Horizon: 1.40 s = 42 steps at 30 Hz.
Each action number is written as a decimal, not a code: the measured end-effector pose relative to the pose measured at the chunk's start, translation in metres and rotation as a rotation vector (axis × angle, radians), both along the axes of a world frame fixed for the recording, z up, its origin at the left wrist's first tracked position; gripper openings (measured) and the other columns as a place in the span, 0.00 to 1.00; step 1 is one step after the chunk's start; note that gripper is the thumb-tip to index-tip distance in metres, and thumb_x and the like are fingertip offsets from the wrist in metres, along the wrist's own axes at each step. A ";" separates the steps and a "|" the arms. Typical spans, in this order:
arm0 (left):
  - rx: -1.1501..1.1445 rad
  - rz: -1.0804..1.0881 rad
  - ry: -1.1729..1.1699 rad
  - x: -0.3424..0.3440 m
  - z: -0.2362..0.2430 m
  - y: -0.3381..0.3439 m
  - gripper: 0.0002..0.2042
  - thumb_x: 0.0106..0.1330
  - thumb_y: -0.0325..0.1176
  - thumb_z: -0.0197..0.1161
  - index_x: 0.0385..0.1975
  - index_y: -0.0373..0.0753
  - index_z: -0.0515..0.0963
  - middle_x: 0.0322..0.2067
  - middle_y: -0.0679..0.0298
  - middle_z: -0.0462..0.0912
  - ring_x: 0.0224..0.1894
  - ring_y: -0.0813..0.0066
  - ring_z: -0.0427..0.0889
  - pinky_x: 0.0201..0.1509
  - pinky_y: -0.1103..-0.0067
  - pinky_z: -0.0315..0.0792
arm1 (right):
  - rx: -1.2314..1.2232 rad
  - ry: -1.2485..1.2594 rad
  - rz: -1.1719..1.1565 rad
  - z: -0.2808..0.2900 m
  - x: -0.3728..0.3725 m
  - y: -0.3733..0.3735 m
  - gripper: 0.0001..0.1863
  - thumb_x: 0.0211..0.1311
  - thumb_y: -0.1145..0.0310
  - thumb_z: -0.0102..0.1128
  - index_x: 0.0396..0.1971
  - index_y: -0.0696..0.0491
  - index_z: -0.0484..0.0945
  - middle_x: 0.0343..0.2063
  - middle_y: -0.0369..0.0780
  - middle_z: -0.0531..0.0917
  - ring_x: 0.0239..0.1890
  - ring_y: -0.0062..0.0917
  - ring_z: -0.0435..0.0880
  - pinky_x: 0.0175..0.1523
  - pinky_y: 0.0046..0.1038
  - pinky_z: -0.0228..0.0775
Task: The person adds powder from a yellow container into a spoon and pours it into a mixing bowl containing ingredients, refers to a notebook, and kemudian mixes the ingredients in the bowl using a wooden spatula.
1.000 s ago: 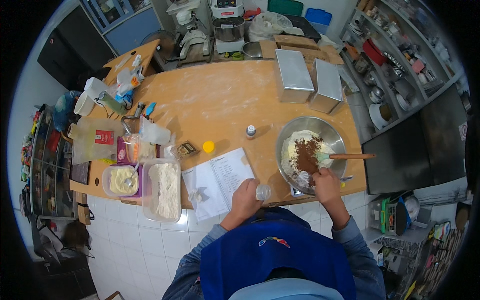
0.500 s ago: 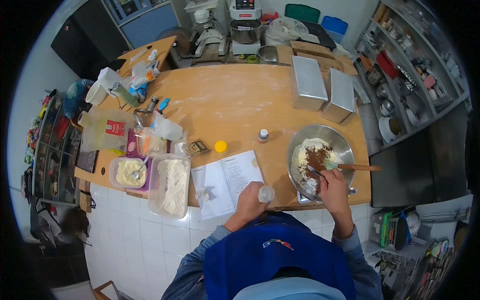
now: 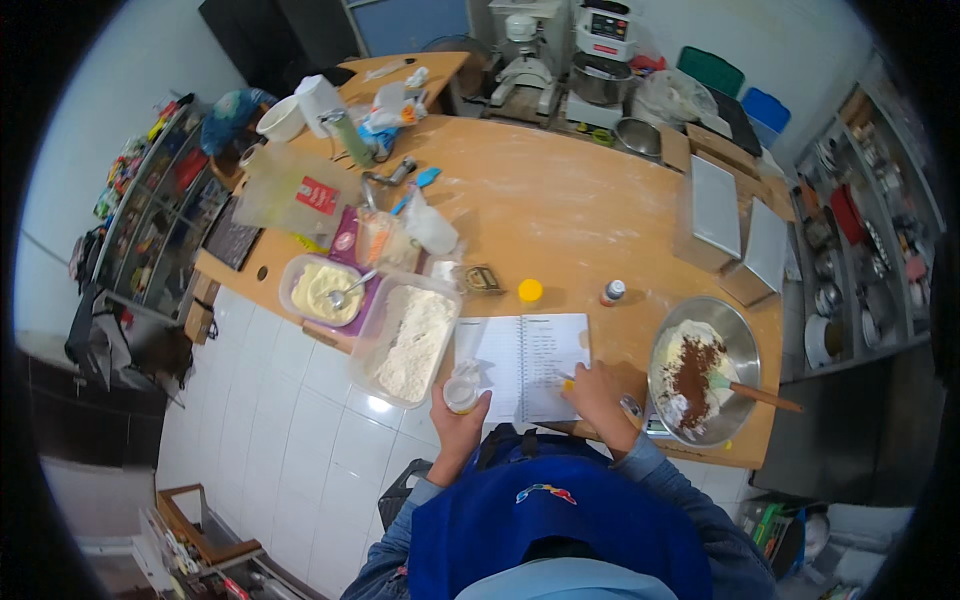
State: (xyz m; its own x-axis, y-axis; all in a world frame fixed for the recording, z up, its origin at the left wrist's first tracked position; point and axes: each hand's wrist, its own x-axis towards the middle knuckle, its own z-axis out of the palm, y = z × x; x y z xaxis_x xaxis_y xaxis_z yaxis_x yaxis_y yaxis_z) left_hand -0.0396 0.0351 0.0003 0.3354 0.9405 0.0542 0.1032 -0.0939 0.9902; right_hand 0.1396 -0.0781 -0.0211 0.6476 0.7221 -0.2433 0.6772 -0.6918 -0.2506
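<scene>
Clasping a small clear jar (image 3: 461,392), there's the left hand (image 3: 458,430) at the lower centre of the frame, fingers and thumb curled shut around its sides, round end tipped up towards me, so its long axis seems to run upward. Over to the right, the right hand (image 3: 600,398) is down at the notebook's lower right, fingertips pinched on a slim tool (image 3: 565,376) with a yellow patch, too small for me to name, pointing up and left. And here's the relation to watch: the yellow cap (image 3: 530,291) sits above the notebook (image 3: 490,345), up and right of the jar, well apart from it, and the right hand is the nearer one. Moving outward, the flour tub (image 3: 376,345) is just left of the jar; the steel bowl (image 3: 739,352), spatula (image 3: 765,396) resting in it, is at lower right; metal tins (image 3: 712,215) stand upper right.
</scene>
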 end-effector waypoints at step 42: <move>0.120 -0.842 0.427 0.013 0.016 0.008 0.15 0.44 0.35 0.62 0.30 0.37 0.67 0.28 0.51 0.74 0.33 0.51 0.73 0.34 0.67 0.67 | 0.270 0.452 0.101 0.099 -0.049 0.022 0.20 0.42 0.59 0.63 0.31 0.59 0.76 0.25 0.47 0.78 0.27 0.34 0.77 0.35 0.26 0.68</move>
